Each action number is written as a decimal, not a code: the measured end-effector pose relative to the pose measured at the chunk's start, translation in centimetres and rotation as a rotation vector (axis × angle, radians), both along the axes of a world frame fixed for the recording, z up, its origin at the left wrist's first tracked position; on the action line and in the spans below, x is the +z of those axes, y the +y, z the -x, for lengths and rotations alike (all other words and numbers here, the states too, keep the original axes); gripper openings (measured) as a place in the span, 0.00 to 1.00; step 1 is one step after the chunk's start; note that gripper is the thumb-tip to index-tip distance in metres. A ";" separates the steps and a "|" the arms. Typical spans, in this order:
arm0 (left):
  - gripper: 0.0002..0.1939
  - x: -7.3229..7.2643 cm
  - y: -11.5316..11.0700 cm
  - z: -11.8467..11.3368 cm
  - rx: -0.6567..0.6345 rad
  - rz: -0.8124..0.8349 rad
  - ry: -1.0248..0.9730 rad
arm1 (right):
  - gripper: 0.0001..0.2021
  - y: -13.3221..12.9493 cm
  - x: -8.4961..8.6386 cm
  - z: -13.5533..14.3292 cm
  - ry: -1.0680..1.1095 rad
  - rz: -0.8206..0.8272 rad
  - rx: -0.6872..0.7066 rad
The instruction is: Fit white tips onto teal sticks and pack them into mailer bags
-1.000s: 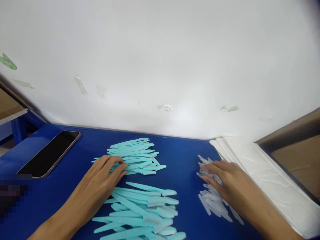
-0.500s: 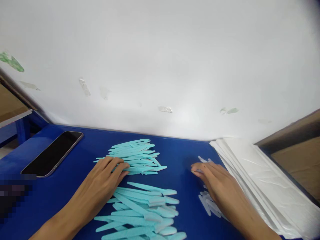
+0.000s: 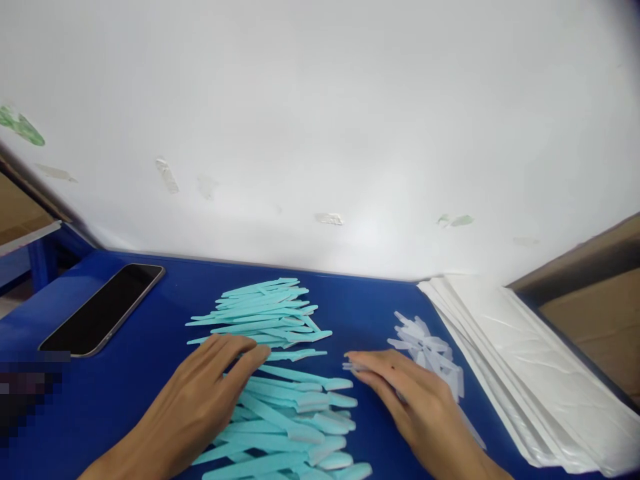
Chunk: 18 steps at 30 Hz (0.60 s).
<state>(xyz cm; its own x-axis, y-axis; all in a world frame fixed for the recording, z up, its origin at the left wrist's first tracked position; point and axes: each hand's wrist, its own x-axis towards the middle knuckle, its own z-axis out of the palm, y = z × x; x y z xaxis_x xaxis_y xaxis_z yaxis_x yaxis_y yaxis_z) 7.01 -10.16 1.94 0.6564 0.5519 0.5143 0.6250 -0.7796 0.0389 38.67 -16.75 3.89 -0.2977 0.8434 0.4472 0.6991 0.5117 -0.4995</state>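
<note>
a: what lies nearest?
b: the near pile of turquoise sticks (image 3: 303, 435), fanned over the blue bench (image 3: 370, 300), wide ends to the right.
a: and the hands?
b: the left hand (image 3: 207, 390) arches over that pile's left side, thumb and fingers closed on a turquoise stick (image 3: 300, 355) that pokes out rightward. the right hand (image 3: 415, 390) pinches a clear piece (image 3: 346, 366) at its fingertips; i cannot tell if there is more than one.
a: beyond them?
b: a heap of clear pieces (image 3: 435, 345), white plastic sheets (image 3: 550, 373) right of it, the far pile of turquoise sticks (image 3: 265, 310), and a phone (image 3: 103, 310) well to the left.
a: farthest?
b: a white wall (image 3: 320, 100).
</note>
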 end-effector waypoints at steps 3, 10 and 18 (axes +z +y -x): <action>0.23 0.0 -1.1 -0.4 -0.051 0.048 0.000 | 0.12 -0.2 -0.1 0.4 0.064 -0.055 0.040; 0.29 -0.3 -2.2 -0.3 -0.020 0.070 0.076 | 0.11 -0.4 0.0 0.5 0.042 -0.078 0.014; 0.30 0.0 -2.3 -0.2 -0.110 0.078 0.048 | 0.10 -0.4 -0.1 1.0 0.072 -0.077 0.052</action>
<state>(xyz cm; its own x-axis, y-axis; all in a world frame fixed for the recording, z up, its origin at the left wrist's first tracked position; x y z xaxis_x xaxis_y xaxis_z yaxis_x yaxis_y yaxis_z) 7.23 -12.42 1.91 0.7382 0.5121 0.4392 0.5385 -0.8394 0.0737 37.71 -17.17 3.84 -0.3047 0.7900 0.5320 0.6344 0.5850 -0.5053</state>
